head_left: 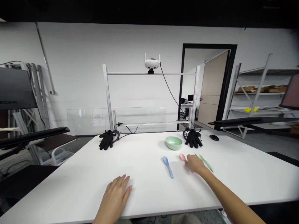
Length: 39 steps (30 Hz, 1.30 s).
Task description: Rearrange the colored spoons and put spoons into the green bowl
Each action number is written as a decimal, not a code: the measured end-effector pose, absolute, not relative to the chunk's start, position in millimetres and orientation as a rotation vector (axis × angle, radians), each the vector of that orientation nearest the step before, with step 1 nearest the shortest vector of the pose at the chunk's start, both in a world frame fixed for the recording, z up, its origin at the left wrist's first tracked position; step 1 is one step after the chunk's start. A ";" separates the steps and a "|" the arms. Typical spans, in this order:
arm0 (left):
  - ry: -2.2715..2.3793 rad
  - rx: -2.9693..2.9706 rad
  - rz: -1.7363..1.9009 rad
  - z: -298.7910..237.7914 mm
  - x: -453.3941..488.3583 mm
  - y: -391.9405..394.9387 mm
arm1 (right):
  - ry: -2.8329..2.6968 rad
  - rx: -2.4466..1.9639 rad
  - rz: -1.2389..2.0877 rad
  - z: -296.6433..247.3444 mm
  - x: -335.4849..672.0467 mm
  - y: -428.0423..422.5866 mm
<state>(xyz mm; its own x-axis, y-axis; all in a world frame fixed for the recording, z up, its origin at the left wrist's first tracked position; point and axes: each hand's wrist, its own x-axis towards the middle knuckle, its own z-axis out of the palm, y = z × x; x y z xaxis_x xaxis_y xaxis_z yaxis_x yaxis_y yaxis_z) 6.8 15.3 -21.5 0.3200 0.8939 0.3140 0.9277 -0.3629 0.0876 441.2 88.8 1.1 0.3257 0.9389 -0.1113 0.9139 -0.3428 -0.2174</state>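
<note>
My right hand (195,164) reaches out over a pink spoon (182,157) on the white table (140,158); its fingers curl down onto the spoon's handle, which they hide. A blue spoon (168,166) lies to the left of it and a green spoon (205,161) just to the right. A pale green bowl (174,142) stands behind the spoons. My left hand (116,194) rests flat on the table near the front edge, fingers stretched out, holding nothing.
Two black gloves (106,139) (193,138) with cables lie at the back of the table under an aluminium frame (151,73) carrying a camera. A black mouse (214,137) sits at the back right. Shelving stands to the right, a monitor to the left.
</note>
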 end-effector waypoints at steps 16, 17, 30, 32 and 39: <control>-1.700 -2.464 -0.442 -21.0 6.8 12.9 | -1.728 -2.451 0.257 -16.5 447.0 82.2; -1.700 -2.464 -0.444 -21.5 6.7 13.2 | -1.723 -2.443 0.281 -14.5 446.5 80.4; -1.717 -2.464 -0.373 -20.1 17.1 17.8 | -1.749 -2.397 0.271 3.8 439.9 58.9; -1.712 -2.474 -0.390 -17.6 20.8 22.0 | -1.752 -2.421 0.204 -2.1 441.0 60.8; -1.696 -2.526 -0.445 2.6 34.7 53.8 | -1.737 -2.459 0.138 -18.5 440.9 65.2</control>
